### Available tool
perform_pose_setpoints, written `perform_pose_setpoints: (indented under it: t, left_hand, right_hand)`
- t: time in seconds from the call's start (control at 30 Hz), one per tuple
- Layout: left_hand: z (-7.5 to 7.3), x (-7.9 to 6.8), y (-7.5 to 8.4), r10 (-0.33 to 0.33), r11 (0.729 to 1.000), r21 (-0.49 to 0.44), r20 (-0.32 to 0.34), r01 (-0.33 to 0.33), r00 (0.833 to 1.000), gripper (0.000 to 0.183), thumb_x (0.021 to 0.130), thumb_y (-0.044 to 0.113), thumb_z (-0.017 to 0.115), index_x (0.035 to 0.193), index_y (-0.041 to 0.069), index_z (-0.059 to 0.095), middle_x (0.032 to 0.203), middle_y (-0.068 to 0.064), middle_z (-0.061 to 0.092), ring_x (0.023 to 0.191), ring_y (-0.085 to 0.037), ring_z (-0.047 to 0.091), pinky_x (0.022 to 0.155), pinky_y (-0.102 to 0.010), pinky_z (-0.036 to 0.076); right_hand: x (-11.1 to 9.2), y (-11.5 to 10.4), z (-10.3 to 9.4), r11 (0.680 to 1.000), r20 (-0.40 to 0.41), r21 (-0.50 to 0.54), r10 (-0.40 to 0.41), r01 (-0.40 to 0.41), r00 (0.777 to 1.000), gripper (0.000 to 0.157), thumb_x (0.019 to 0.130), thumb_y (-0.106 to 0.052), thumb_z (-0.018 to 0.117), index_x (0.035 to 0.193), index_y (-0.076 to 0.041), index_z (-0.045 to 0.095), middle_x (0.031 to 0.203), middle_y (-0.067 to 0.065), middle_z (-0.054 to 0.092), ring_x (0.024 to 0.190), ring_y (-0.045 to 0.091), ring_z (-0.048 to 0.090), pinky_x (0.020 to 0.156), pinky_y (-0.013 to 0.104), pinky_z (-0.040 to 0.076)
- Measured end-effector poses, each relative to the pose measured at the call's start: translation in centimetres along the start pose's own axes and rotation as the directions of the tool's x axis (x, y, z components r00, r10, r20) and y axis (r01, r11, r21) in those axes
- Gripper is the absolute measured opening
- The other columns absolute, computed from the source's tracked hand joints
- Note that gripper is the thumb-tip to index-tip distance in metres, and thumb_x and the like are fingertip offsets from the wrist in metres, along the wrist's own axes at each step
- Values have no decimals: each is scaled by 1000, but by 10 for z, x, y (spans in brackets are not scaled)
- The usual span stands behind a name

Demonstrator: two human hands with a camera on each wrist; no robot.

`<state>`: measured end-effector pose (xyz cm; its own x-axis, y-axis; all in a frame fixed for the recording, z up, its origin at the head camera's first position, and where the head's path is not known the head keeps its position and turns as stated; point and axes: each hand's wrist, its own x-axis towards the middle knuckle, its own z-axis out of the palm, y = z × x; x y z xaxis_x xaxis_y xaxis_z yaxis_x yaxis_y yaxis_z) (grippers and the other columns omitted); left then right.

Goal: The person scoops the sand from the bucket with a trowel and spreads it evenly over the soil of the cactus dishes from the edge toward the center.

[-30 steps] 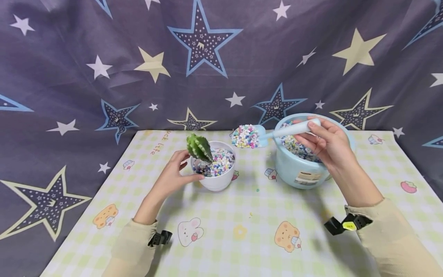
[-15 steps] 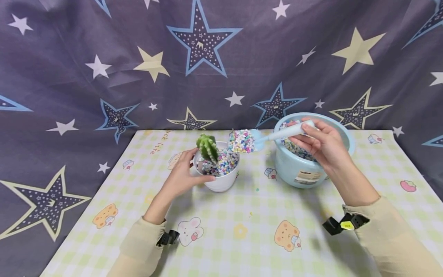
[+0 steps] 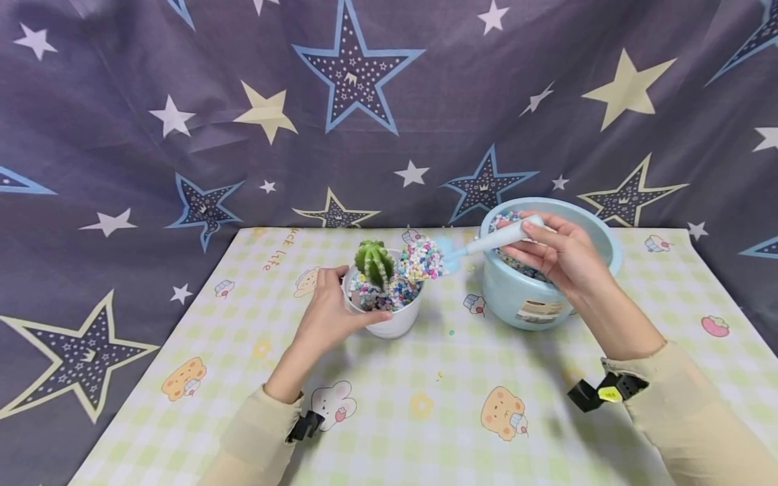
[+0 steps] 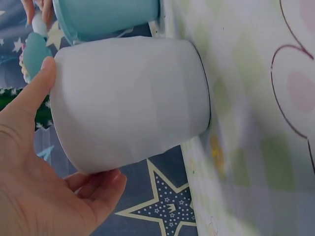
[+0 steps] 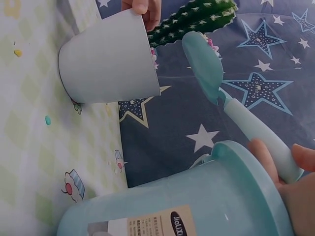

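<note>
A small green cactus (image 3: 373,263) stands in a white flowerpot (image 3: 395,326) filled with colourful pebbles. My left hand (image 3: 325,312) grips the pot near its rim, thumb on the near side and fingers around the left side. With my right hand (image 3: 568,255) I hold the pale blue handle of a small shovel (image 3: 503,236). Its blade bears a heap of multicoloured pebbles (image 3: 422,259) and overlaps the pot's right rim in the head view. From the right wrist, the blade's underside (image 5: 204,66) shows close beside the cactus, above the pot's mouth.
A light blue bucket (image 3: 507,297) with more pebbles stands right of the pot, under my right hand. A few loose pebbles (image 3: 452,332) lie on the checked tablecloth (image 3: 389,425). Behind the table hangs a dark curtain (image 3: 450,101) with stars.
My left hand has shifted the pot and cactus to the right, toward the shovel. The loaded shovel has moved slightly left and down, and its tip now tilts lower over the pot's rim.
</note>
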<state>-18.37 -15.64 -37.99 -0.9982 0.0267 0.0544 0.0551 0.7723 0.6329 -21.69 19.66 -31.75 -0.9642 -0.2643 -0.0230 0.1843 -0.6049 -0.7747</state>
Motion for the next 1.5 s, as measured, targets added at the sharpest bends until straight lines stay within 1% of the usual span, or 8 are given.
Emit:
perform_pose_setpoints:
  t: [0.2,0.3,0.4,0.53,0.73,0.9,1.27,1.5]
  left_hand:
    - [5,-3,5,-32,999,6,-24,33,999,119,63,61,87,147,1,28,147,-17,35,116,-32,53,86,-40,53]
    - [4,-1,3,-19,1000,1,11,19,1000,122,64,59,87,150,0,23,151,-19,30,126,-35,49,97,-44,52]
    - [0,4,-2,28,999,-26,89,-26,996,129,66,55,88,156,1,14,159,-23,21,141,-41,37,114,-54,40]
    - [-2,8,-6,56,998,-34,134,-52,989,132,65,55,88,160,5,12,163,-23,22,147,-43,31,120,-59,30]
    - [5,-1,0,-15,1000,22,30,14,999,135,62,66,85,159,4,15,158,-23,32,137,-42,45,113,-55,42]
    - [10,-4,8,-47,998,50,-18,47,999,137,63,70,82,159,3,12,155,-23,31,122,-38,53,94,-48,55]
    - [16,-5,9,-43,997,65,-51,46,998,132,66,66,83,158,2,14,151,-22,30,122,-36,47,76,-41,54]
    - [18,-7,12,-55,995,78,-69,60,996,132,65,66,83,157,1,15,149,-23,30,121,-37,47,67,-36,51]
  right_hand:
    - [2,-1,0,998,6,-48,40,-39,999,13,98,0,58,109,-2,63,102,13,75,92,26,76,84,37,62]
    - [3,0,0,997,23,-61,54,-53,998,13,98,0,57,109,-2,63,102,14,75,92,25,76,85,37,62]
    - [4,1,1,996,34,-65,65,-63,997,13,98,0,57,109,-2,64,103,14,76,94,25,76,85,37,62]
    - [4,2,1,994,38,-72,79,-76,996,13,99,1,56,107,-2,65,102,14,76,95,25,76,85,37,62]
    - [6,2,2,992,49,-92,89,-84,995,12,99,-1,56,107,-2,64,103,14,76,97,25,75,87,37,61]
    - [6,1,4,992,35,-97,88,-85,995,11,99,0,56,108,-3,63,102,14,76,96,25,75,87,37,61]
    - [9,4,8,989,-3,-123,86,-86,996,21,96,-4,62,116,1,56,103,13,76,96,24,76,85,36,61]
    - [11,4,17,988,8,-137,73,-71,997,9,97,-3,61,105,0,60,102,12,77,96,22,76,85,34,61]
